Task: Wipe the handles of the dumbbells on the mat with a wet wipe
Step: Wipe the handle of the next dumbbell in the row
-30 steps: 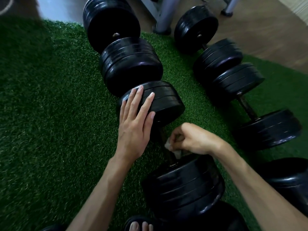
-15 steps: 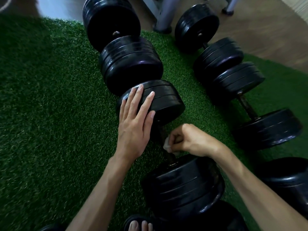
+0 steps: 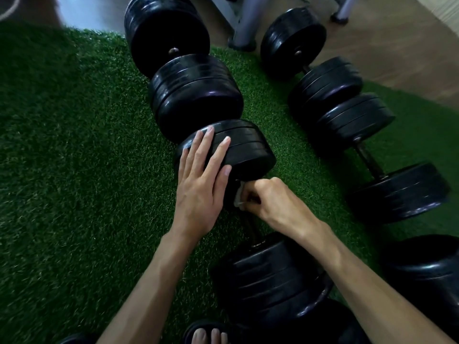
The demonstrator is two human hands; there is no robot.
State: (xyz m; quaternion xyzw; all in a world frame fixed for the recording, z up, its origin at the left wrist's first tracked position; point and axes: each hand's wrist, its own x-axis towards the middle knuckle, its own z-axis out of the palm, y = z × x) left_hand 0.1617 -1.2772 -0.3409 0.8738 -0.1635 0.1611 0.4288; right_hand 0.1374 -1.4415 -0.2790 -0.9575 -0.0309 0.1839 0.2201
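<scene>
Right hand [image 3: 269, 203] in a tight grip, fingers curled round the wet wipe [image 3: 239, 198] and the dumbbell handle [image 3: 250, 227] at its far end, just under the far weight stack [image 3: 244, 151]. Left hand [image 3: 198, 194] wide and flat, straight fingers pressing on that stack's near side. Handle's long axis running from near right to far left, near end meeting the near weight stack [image 3: 270, 276] by the mat's near edge. Mat [image 3: 74, 170] of green turf underneath. Second dumbbell [image 3: 183, 78] touching beyond, toward the far edge. Third dumbbell [image 3: 367, 135] lying roughly parallel toward the right edge, apart. Toes in a sandal [image 3: 211, 335] at the near edge. Grey metal leg [image 3: 244, 26] on the floor past the far edge.
</scene>
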